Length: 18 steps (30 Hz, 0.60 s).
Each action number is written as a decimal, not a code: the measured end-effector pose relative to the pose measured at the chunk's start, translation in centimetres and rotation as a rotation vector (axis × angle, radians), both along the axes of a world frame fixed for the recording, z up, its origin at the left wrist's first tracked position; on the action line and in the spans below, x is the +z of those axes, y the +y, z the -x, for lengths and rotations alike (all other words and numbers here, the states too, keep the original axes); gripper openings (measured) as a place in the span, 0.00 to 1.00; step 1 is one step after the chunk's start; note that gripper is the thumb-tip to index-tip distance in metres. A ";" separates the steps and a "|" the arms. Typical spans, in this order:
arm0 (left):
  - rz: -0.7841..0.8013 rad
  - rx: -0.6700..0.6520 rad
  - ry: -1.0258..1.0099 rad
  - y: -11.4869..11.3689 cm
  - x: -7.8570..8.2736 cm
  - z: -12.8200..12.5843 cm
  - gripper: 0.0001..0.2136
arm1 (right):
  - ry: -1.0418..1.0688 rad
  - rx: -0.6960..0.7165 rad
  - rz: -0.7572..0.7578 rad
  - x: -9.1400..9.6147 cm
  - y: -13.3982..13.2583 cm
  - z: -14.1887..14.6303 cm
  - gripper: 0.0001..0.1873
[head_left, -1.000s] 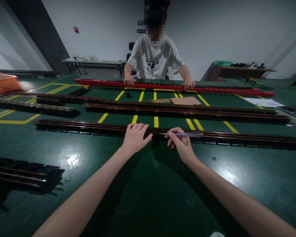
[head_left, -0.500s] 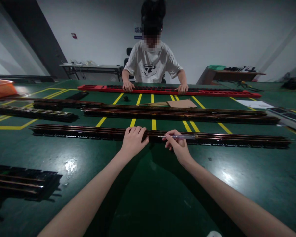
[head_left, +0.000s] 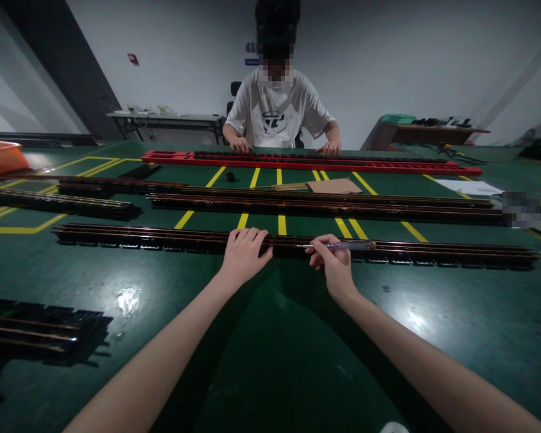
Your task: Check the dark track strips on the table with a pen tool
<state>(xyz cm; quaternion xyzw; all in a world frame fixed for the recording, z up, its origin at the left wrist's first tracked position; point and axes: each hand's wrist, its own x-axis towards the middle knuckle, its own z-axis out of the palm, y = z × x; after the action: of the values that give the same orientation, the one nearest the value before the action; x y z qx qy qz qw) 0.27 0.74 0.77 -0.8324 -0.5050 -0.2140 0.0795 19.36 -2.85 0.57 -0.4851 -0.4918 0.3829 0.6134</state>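
A long black strip with copper-coloured rods (head_left: 130, 237) lies across the table in front of me. My left hand (head_left: 246, 255) grips it near its middle, fingers bent over the far side and thumb on the near side. Just to the right, my right hand (head_left: 336, 264) is closed around a slim screwdriver with a see-through handle (head_left: 349, 245). The shaft points left and lies over the strip; whether the tip touches it I cannot tell.
Similar strips (head_left: 320, 207) lie farther back, and another dark piece (head_left: 40, 331) sits at the near left. Brown cardboard (head_left: 334, 186) rests behind them. Across the green table, a co-worker (head_left: 277, 114) has both hands at a long red fixture (head_left: 410, 166). An orange bin (head_left: 2, 159) stands far left.
My right hand has shifted a little to the right along the strip with the screwdriver. My left hand stays in place. The co-worker's hands have moved slightly back on the red fixture.
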 end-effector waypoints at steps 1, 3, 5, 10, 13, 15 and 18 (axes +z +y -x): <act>0.000 0.002 0.002 0.0 0.0 0.0 0.19 | 0.000 0.019 -0.001 0.0 0.0 0.0 0.09; -0.003 0.006 0.007 0.0 0.1 0.0 0.19 | 0.000 0.060 -0.003 -0.1 0.1 0.0 0.09; -0.007 0.006 0.009 0.0 0.0 0.0 0.19 | -0.001 0.087 -0.006 -0.2 0.1 0.0 0.09; -0.039 0.002 0.014 0.1 -0.1 0.0 0.18 | -0.014 0.093 0.001 -0.2 0.2 -0.1 0.10; -0.059 0.005 0.028 0.1 -0.2 0.0 0.18 | -0.043 0.108 0.006 -0.1 0.2 -0.2 0.10; -0.056 0.008 0.036 0.1 -0.2 0.0 0.18 | -0.071 0.131 0.017 0.1 0.3 -0.4 0.10; -0.045 0.009 0.039 0.1 -0.1 0.0 0.18 | -0.115 0.185 0.018 0.4 0.3 -0.9 0.11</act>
<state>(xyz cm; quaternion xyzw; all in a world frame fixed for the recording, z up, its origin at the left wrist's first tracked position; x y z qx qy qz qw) 0.23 0.82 0.65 -0.8321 -0.5021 -0.2087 0.1089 20.22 -2.53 0.97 -0.4645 -0.5655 0.4137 0.5417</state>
